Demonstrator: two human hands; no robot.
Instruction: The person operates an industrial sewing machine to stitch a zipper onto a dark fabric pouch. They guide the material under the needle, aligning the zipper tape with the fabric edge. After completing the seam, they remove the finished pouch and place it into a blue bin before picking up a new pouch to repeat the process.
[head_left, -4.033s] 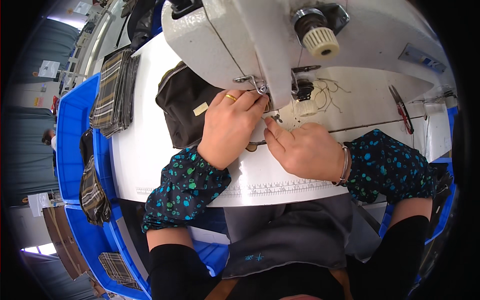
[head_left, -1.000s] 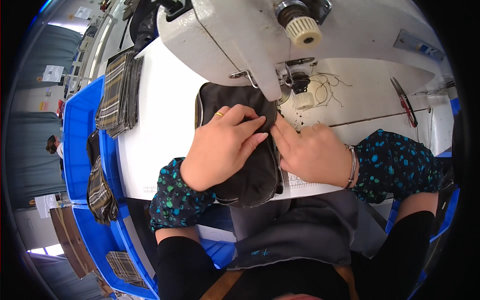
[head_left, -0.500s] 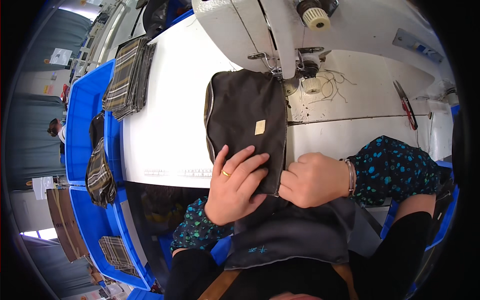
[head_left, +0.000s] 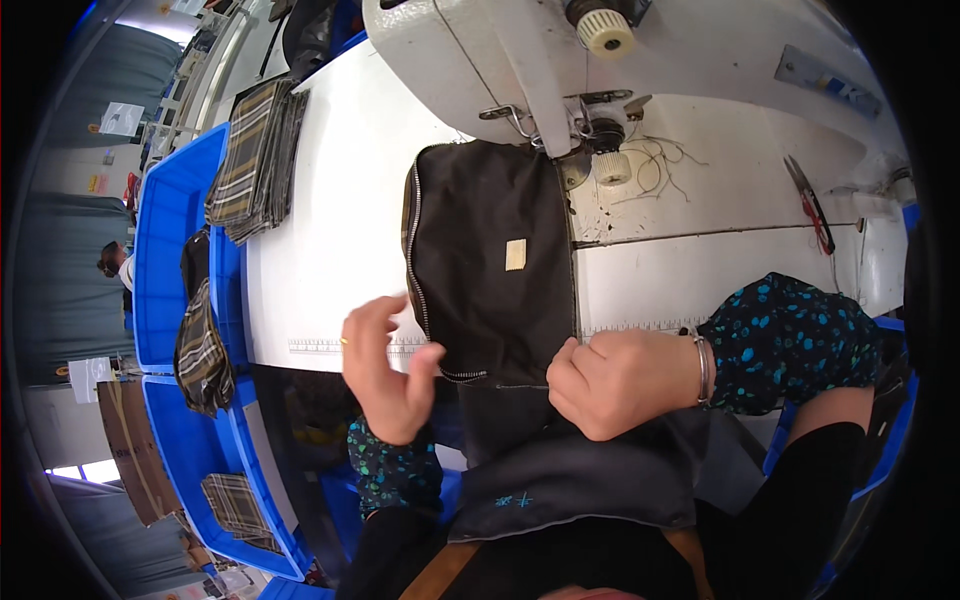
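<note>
A dark brown fabric pouch (head_left: 480, 220) lies flat on the white sewing table, a metal zipper (head_left: 416, 270) curving along its left side. A small cream label (head_left: 516, 254) sits on its face. The pouch's far right corner is under the head of the sewing machine (head_left: 500, 70). My right hand (head_left: 615, 380) is closed, pinching the pouch's near right corner. Off the pouch's near left corner, my left hand (head_left: 385, 375) is raised with thumb and fingers apart, holding nothing.
Red-and-black scissors (head_left: 812, 205) and loose thread (head_left: 655, 170) lie on the table at the right. At the far left stands a stack of plaid fabric pieces (head_left: 255, 155). Blue bins (head_left: 180, 290) along the left hold more plaid pieces. A ruler scale (head_left: 350, 346) marks the table's near edge.
My left hand has lifted off the pouch and moved left, its fingers spreading. The pouch's near edge now shows. My right hand stays at the corner, shifted slightly nearer to me.
</note>
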